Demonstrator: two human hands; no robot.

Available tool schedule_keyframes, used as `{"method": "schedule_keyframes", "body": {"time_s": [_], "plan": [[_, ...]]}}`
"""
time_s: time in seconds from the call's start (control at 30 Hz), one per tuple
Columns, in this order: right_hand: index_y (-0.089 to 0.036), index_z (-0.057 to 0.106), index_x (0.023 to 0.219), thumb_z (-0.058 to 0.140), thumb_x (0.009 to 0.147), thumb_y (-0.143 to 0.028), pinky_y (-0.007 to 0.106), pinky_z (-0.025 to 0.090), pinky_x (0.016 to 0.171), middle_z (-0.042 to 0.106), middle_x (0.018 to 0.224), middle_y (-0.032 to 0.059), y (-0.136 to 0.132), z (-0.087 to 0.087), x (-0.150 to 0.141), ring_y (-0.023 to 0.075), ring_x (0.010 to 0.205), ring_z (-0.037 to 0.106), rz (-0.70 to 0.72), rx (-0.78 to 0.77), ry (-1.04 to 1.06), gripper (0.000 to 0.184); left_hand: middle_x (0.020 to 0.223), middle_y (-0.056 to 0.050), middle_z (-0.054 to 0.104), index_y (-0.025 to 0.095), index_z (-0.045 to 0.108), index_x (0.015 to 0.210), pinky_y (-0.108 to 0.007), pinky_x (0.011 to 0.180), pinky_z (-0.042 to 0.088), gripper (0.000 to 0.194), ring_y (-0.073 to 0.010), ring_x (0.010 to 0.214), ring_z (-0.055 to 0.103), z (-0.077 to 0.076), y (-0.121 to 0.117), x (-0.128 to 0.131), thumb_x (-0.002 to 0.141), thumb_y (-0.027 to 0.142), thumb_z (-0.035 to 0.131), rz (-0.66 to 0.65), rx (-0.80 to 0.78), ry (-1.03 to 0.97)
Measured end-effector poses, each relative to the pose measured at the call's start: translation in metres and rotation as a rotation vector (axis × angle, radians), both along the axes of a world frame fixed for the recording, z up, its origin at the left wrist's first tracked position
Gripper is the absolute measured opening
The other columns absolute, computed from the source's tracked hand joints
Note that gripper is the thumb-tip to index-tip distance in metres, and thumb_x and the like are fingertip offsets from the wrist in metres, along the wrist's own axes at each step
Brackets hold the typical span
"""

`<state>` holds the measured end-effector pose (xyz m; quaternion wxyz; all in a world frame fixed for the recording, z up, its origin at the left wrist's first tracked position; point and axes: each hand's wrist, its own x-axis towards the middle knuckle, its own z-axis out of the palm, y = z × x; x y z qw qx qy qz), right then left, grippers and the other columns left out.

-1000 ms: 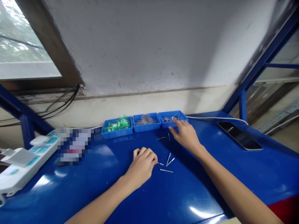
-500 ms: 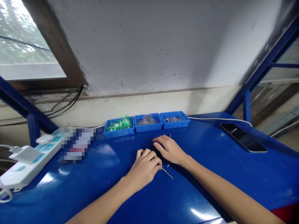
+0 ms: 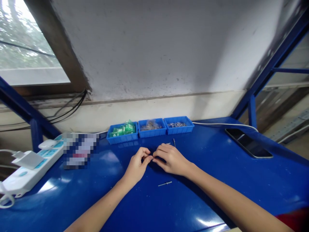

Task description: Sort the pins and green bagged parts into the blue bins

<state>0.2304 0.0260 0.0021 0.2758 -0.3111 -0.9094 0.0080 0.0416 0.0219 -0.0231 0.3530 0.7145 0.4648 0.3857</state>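
My left hand [image 3: 136,165] and my right hand [image 3: 172,158] meet over the blue table, thumbs and forefingers pinched together at their tips. Whatever sits between the fingertips is too small and covered to make out. Nearer to me, below the hands, a thin metal blind rivet [image 3: 165,184] lies on the table by itself. Past my right hand's knuckles lies another rivet [image 3: 174,142], with part of a further thin piece beside it.
Along the wall stand three blue bins: one with green plastic bags [image 3: 125,129], one with clear bags [image 3: 151,124], one with loose rivets [image 3: 177,124]. A power strip [image 3: 33,164] and a pixelated item [image 3: 80,151] are at left, a phone [image 3: 248,142] at right.
My left hand has moved left and turned, leaving the near rivet lying at a new angle. My right hand has come slightly down and left, and the two hands' fingertips now meet.
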Motion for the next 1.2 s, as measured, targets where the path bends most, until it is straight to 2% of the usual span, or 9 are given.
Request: {"method": "schedule_keyframes", "body": {"time_s": [0.17,0.27,0.4,0.53,0.8,0.97,1.03,1.1,1.2], "plan": [[-0.017,0.057,0.084,0.046,0.091,-0.024,0.027,0.034,0.064,0.058,0.075,0.0042,0.001,0.0,-0.001,0.0152,0.07,0.049,-0.044,0.003,-0.02,0.015,0.07,0.002,0.058,0.02,0.047,0.094,-0.026,0.068,0.043,0.015,-0.0138,0.068,0.058,0.001,-0.002,0.001,0.086,0.032,0.048,0.002,0.008,-0.014],[-0.017,0.056,0.081,0.042,0.093,-0.024,0.027,0.033,0.062,0.058,0.072,0.004,0.003,-0.002,0.0,0.0149,0.067,0.048,-0.122,-0.01,0.001,0.02,0.076,0.0,0.059,0.019,0.053,0.09,-0.026,0.071,0.042,0.014,-0.0146,0.073,0.057,0.003,-0.003,0.0,0.086,0.033,0.048,0.049,0.094,0.072],[-0.017,0.056,0.086,0.041,0.093,-0.027,0.027,0.034,0.064,0.06,0.076,0.0038,0.002,-0.002,0.001,0.0149,0.069,0.05,-0.122,-0.03,0.018,0.02,0.074,-0.001,0.057,0.02,0.056,0.083,-0.027,0.07,0.041,0.017,-0.0151,0.072,0.056,0.003,-0.003,-0.001,0.088,0.031,0.044,0.106,0.173,0.17],[-0.017,0.055,0.096,0.048,0.09,-0.033,0.028,0.035,0.066,0.062,0.083,0.0046,-0.001,0.001,-0.001,0.0159,0.074,0.053,-0.074,-0.014,0.024,0.019,0.068,-0.001,0.057,0.019,0.054,0.078,-0.028,0.068,0.04,0.027,-0.0163,0.069,0.056,0.001,-0.001,-0.003,0.092,0.032,0.034,0.108,0.165,0.24],[-0.018,0.059,0.091,0.042,0.092,-0.027,0.029,0.031,0.063,0.059,0.077,0.0053,-0.005,0.006,-0.004,0.0165,0.071,0.05,-0.077,0.13,-0.047,0.019,0.055,0.002,0.048,0.019,0.049,0.065,-0.025,0.055,0.036,0.039,-0.0141,0.054,0.051,0.007,-0.004,0.0,0.093,0.041,0.032,0.112,0.118,0.271],[-0.018,0.058,0.086,0.041,0.091,-0.025,0.029,0.033,0.062,0.058,0.072,0.0049,-0.001,0.013,0.01,0.016,0.067,0.05,-0.041,0.182,0.044,0.019,0.066,0.0,0.056,0.019,0.054,0.077,-0.026,0.061,0.039,0.032,-0.0156,0.064,0.054,0.017,-0.018,0.004,0.092,0.041,0.036,0.028,0.087,0.29],[-0.018,0.057,0.082,0.04,0.091,-0.024,0.03,0.036,0.063,0.058,0.07,0.0056,0.007,0.016,0.026,0.0166,0.065,0.05,-0.184,0.251,0.191,0.02,0.08,-0.002,0.059,0.021,0.056,0.09,-0.03,0.07,0.039,0.025,-0.0193,0.077,0.055,0.021,-0.03,0.008,0.084,0.045,0.051,-0.068,0.119,0.38],[-0.017,0.057,0.085,0.039,0.091,-0.026,0.032,0.038,0.067,0.06,0.071,0.0073,0.018,0.017,0.045,0.0185,0.068,0.053,-0.464,0.303,0.304,0.021,0.091,-0.002,0.06,0.024,0.057,0.095,-0.034,0.076,0.037,0.029,-0.0227,0.087,0.053,0.024,-0.042,0.013,0.077,0.046,0.062,-0.167,0.158,0.496],[-0.014,0.057,0.102,0.045,0.089,-0.031,0.034,0.039,0.07,0.064,0.079,0.0104,0.035,0.016,0.068,0.0238,0.076,0.057,-0.833,0.212,0.216,0.024,0.093,-0.001,0.059,0.025,0.057,0.088,-0.035,0.075,0.035,0.01,-0.0217,0.088,0.051,0.024,-0.054,0.02,0.084,0.034,0.055,-0.252,0.177,0.587]]}}
